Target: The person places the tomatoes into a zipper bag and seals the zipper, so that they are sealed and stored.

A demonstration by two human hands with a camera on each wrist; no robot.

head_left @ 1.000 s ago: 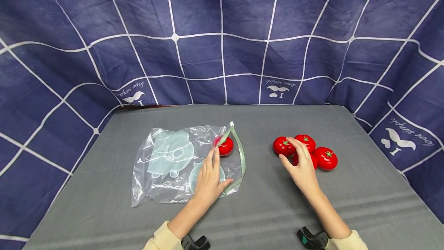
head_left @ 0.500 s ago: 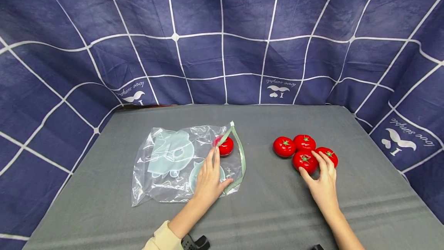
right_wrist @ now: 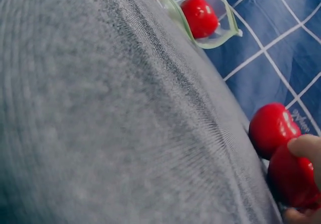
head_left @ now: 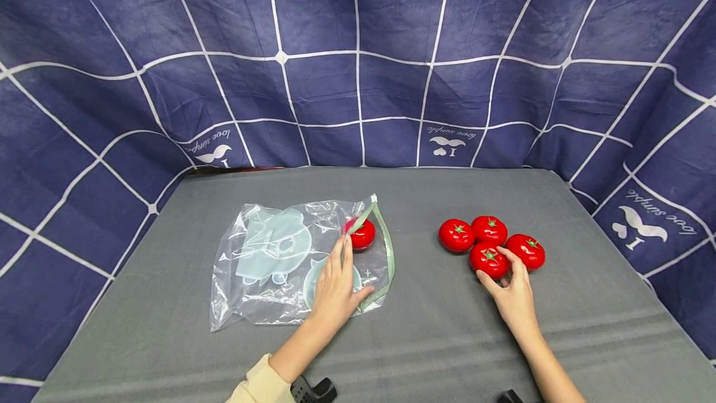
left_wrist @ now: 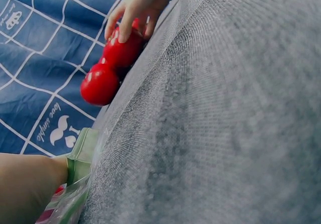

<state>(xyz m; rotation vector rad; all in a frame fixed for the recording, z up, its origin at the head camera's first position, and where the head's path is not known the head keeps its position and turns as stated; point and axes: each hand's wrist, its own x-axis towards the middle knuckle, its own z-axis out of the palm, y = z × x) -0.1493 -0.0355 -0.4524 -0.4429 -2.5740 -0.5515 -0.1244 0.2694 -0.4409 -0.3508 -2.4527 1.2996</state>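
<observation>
My right hand [head_left: 514, 297] grips the nearest red tomato [head_left: 489, 261], thumb on its left side and fingers on its right. In the right wrist view the thumb lies against the tomato [right_wrist: 291, 176]. Three more tomatoes surround it: one left [head_left: 456, 236], one behind [head_left: 489, 229], one right [head_left: 526, 252]. My left hand [head_left: 334, 285] rests with straight fingers on a clear zip bag [head_left: 279, 303] printed with pale green figures. Its fingertips are beside a tomato [head_left: 365, 235] just inside the bag's mouth, which has a green zip edge [head_left: 391, 254] standing apart.
A grey cloth covers the table [head_left: 414, 341]. Behind it and at both sides hangs a blue curtain [head_left: 391, 92] with white grid lines. The white slider [head_left: 373, 198] sits at the far corner of the bag's mouth.
My right hand has moved from above the left tomatoes to the nearest one, first right and then slightly back left, and now grips it. The left hand and bag stay put.
</observation>
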